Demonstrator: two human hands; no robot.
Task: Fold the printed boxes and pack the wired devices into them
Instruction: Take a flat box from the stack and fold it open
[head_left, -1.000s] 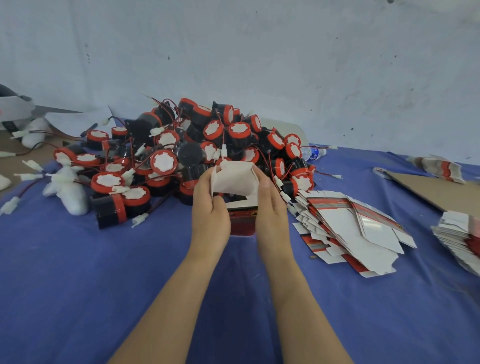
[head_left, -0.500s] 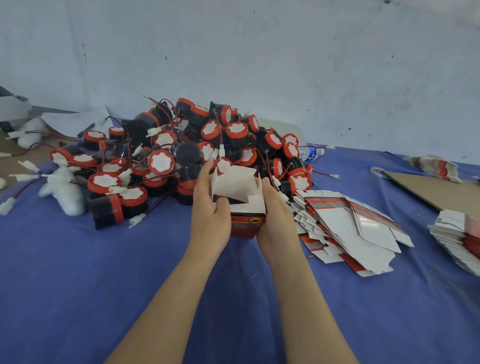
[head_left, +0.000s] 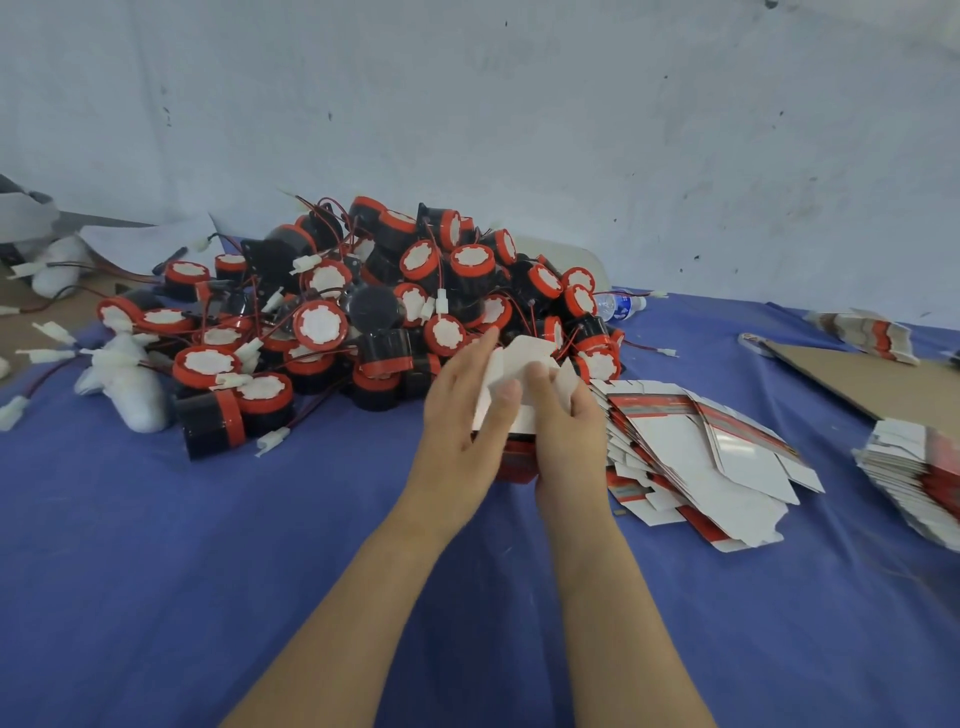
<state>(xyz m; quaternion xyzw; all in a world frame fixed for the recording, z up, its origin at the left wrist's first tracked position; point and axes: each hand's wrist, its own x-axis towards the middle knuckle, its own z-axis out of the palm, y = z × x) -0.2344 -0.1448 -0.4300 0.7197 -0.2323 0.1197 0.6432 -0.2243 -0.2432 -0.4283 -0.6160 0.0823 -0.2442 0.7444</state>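
Currently the left hand (head_left: 462, 415) and right hand (head_left: 569, 434) grip the red-and-white printed cardboard box (head_left: 522, 423) over the blue cloth (head_left: 260, 571), just before the heap of black-and-red wired devices (head_left: 363, 312). Its white flaps (head_left: 530, 351) stand open; creasing each squarely along its score should help them tuck.

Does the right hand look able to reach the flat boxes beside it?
Likely yes, once it lets go: the right hand holds the half-folded box, but the flat boxes lie just beside it, nothing between.
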